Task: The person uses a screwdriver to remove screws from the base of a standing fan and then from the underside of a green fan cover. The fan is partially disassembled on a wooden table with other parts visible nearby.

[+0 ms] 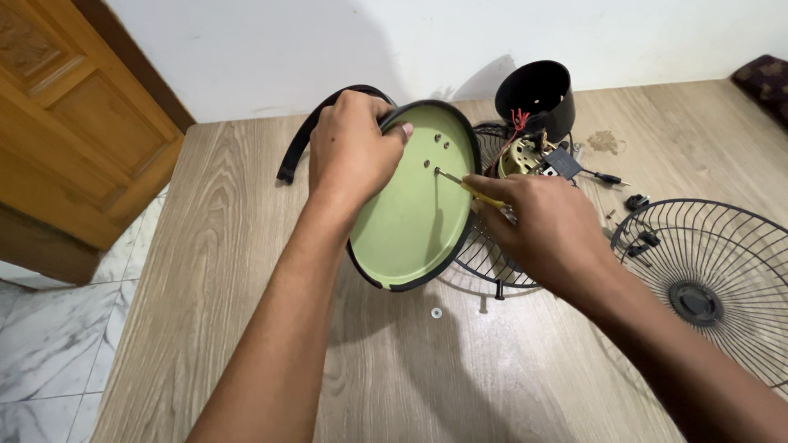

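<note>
My left hand (353, 152) grips the upper rim of a round green base plate with a black edge (410, 217), holding it tilted on edge over the wooden table (246, 271). My right hand (538, 226) holds a yellow-handled screwdriver (469, 188), its metal tip pressed at a small hole near the plate's middle. Several small holes show in the plate's upper part.
Behind the plate lie a wire fan guard (492, 254), a fan motor with red wires (525, 152) and a black cylindrical housing (538, 94). Another wire guard (714, 283) lies at right. A small washer (436, 312), loose screws (636, 201) and a black strap (300, 139) sit nearby. A wooden door (66, 107) stands left.
</note>
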